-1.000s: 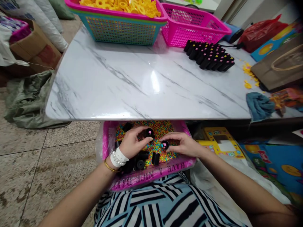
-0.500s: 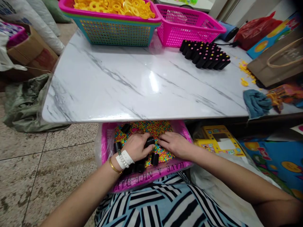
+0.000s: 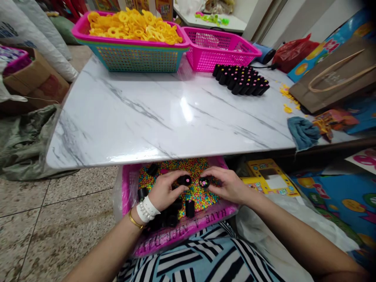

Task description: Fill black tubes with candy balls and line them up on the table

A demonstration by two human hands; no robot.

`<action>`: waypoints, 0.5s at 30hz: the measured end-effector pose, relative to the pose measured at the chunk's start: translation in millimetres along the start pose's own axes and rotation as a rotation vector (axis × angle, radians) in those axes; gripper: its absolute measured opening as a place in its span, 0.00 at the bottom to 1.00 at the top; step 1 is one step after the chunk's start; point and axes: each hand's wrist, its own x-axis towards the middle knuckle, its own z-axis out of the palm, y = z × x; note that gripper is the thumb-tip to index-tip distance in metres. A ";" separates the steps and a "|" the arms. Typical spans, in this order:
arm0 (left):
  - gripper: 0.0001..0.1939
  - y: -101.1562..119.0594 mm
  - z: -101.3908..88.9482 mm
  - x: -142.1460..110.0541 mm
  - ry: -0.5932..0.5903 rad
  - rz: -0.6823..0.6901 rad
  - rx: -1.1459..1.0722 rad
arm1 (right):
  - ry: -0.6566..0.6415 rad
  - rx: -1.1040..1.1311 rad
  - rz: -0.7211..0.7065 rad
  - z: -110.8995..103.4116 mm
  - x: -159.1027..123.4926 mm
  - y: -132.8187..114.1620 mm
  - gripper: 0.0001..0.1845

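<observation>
On my lap sits a pink tray (image 3: 188, 229) full of small multicoloured beads (image 3: 196, 194) and several loose black tubes (image 3: 189, 208). My left hand (image 3: 166, 190), with a pearl bracelet and a gold bangle at the wrist, is closed around a black tube (image 3: 185, 180) over the beads. My right hand (image 3: 227, 185) pinches another black tube (image 3: 203, 182) whose open end shows pink and coloured beads. The two tubes are a few centimetres apart, just under the table's front edge.
A white marble table (image 3: 164, 113) stands in front of me. On it are a teal basket of yellow rings (image 3: 132, 33), a pink basket (image 3: 217, 49), a block of several filled black tubes (image 3: 241, 80), a blue cloth (image 3: 302, 132) and a brown paper bag (image 3: 335, 76). Bags and a box lie on the floor at the left.
Both hands dipped their tubes down into the beads, then lifted them again with the filled ends showing. My head tilted up, so more of the table's far side appears.
</observation>
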 end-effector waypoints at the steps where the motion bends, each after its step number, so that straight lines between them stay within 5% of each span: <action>1: 0.16 -0.4 0.8 -0.8 -0.006 -0.007 0.004 | 0.006 0.006 0.011 -2.4 0.6 -1.7 0.16; 9: 0.16 -3.2 0.2 -6.6 0.028 -0.026 0.063 | 0.070 0.186 0.072 -25.4 3.3 -29.6 0.16; 15: 0.16 -2.2 -2.8 -3.5 0.054 -0.027 0.074 | 0.157 0.181 -0.012 -49.5 7.8 -54.2 0.18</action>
